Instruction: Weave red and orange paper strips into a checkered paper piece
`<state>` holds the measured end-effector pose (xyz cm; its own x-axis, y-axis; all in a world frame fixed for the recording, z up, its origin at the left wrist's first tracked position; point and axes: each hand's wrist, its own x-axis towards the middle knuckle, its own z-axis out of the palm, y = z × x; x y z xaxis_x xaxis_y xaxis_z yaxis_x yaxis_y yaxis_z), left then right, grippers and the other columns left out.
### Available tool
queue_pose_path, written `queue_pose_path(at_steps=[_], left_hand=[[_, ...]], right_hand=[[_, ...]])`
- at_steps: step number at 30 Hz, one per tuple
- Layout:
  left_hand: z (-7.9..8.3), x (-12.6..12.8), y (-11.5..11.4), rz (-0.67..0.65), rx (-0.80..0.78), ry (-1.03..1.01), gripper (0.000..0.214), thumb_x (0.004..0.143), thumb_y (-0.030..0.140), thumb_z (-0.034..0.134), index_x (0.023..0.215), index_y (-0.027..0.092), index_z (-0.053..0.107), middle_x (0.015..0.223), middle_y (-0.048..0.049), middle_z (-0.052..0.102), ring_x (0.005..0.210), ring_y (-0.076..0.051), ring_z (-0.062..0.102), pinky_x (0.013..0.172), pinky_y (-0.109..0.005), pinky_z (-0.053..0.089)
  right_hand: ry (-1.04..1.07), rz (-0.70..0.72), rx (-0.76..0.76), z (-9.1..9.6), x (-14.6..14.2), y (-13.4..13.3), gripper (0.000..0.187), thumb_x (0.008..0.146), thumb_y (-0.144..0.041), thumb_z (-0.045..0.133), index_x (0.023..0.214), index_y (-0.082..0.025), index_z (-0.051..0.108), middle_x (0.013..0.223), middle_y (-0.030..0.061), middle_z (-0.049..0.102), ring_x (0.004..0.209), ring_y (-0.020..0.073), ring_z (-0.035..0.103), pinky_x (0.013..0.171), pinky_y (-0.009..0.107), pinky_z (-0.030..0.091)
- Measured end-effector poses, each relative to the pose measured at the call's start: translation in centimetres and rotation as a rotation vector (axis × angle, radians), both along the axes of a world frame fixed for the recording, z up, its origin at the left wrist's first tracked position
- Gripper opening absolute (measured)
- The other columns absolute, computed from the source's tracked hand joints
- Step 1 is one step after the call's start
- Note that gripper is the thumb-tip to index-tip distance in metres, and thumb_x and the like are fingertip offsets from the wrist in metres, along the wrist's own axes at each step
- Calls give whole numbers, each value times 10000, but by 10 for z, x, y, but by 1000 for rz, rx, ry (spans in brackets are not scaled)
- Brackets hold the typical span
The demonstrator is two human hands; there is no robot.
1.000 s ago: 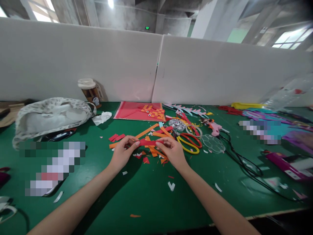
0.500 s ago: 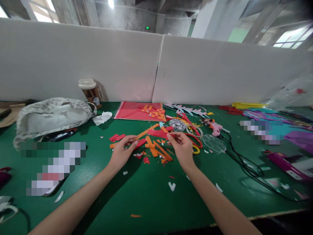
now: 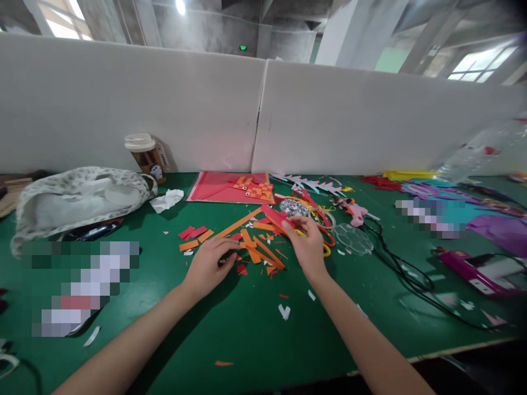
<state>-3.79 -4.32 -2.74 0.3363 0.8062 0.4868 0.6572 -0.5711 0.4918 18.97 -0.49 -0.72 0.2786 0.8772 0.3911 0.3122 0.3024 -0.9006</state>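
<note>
My right hand (image 3: 307, 244) pinches a red paper strip (image 3: 275, 216) between thumb and fingers, tilted above the pile. To its left, my left hand (image 3: 212, 264) curves over the near side of the scraps, fingers bent and thumb apart, with nothing visible in it. Its fingertips are close to the orange paper strips (image 3: 252, 251); whether they touch is unclear. Small red paper pieces (image 3: 192, 233) lie beyond the left hand. Behind the pile, a red sheet (image 3: 209, 187) bears an orange-and-red woven paper fish (image 3: 257, 189) with googly eyes.
A bag of googly eyes (image 3: 294, 207), tape rings (image 3: 321, 218) and a pink glue gun (image 3: 356, 213) with a black cord stand right of the pile. A lidded cup (image 3: 144, 156), patterned cloth bag (image 3: 82, 200) and crumpled tissue (image 3: 167, 201) are at left. A white partition (image 3: 185, 109) closes the back.
The red strip in my right hand has swung to a steeper slant. My left hand has drawn slightly nearer, its fingers curling down over the scraps. The view has shifted a little.
</note>
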Motion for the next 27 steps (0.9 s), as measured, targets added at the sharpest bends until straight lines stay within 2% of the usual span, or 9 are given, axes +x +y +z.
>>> queue_pose_path(at_steps=[5, 8, 10, 14, 17, 19, 21, 24, 27], left_hand=[[-1, 7, -6, -59, -7, 242, 325, 873, 341, 419, 1168, 259, 527, 1253, -58, 550, 1198, -235, 437, 1020, -509, 250], [-1, 9, -7, -102, -28, 309, 358, 883, 380, 386, 1197, 254, 505, 1291, -64, 517, 1257, -240, 369, 1045, -514, 187], [0, 9, -7, -114, -42, 320, 349, 886, 375, 379, 1183, 250, 514, 1269, -64, 535, 1244, -237, 388, 1045, -507, 188], [3, 9, -7, -137, -18, 287, 280, 879, 293, 401, 1100, 242, 565, 1143, -52, 615, 1133, -221, 498, 1021, -481, 245], [7, 9, -10, -211, 20, 282, 253, 873, 237, 401, 1032, 241, 597, 1031, -43, 658, 1027, -198, 559, 973, -432, 324], [7, 10, -11, -235, 38, 298, 261, 876, 223, 389, 1036, 243, 593, 1006, -43, 663, 1002, -193, 568, 951, -418, 350], [6, 11, -12, -226, 57, 313, 265, 878, 222, 385, 1049, 241, 587, 1015, -46, 662, 1012, -197, 566, 955, -422, 348], [3, 9, -11, -191, 65, 343, 246, 877, 229, 392, 1022, 237, 590, 1048, -46, 661, 1050, -208, 555, 977, -442, 326], [0, 3, -5, -47, 60, 376, 230, 872, 252, 403, 1014, 215, 580, 1046, -70, 662, 1066, -237, 551, 980, -482, 307]], right_hand=[[-384, 232, 63, -5, -9, -9, 329, 703, -354, 636, 985, -203, 558, 1000, 87, 623, 943, 240, 587, 822, 413, 459], [-563, 401, 48, -9, -14, -14, 424, 672, -317, 659, 1062, -212, 530, 1034, 81, 620, 943, 238, 586, 806, 392, 467], [-655, 436, 44, -12, -15, -14, 393, 695, -244, 622, 1074, -223, 523, 1046, 65, 623, 904, 222, 594, 790, 380, 469], [-662, 284, 66, -14, -10, -9, 278, 753, -139, 484, 1012, -224, 540, 980, 57, 635, 753, 186, 604, 729, 357, 477], [-580, 140, 137, -9, -6, -7, 249, 757, -147, 467, 987, -213, 536, 968, 74, 615, 855, 215, 591, 752, 365, 473], [-557, 132, 192, -5, -7, -9, 225, 758, -190, 509, 980, -212, 533, 974, 78, 609, 929, 231, 572, 792, 378, 461], [-600, 236, 223, -2, -11, -15, 257, 749, -257, 569, 1000, -217, 532, 982, 74, 616, 945, 235, 570, 818, 386, 450], [-748, 483, 211, -2, -20, -24, 368, 740, -283, 597, 1093, -222, 512, 1035, 69, 624, 926, 226, 583, 839, 386, 437], [-858, 561, 171, -3, -26, -28, 399, 753, -208, 548, 1148, -216, 492, 1084, 72, 613, 913, 217, 586, 838, 379, 435]])
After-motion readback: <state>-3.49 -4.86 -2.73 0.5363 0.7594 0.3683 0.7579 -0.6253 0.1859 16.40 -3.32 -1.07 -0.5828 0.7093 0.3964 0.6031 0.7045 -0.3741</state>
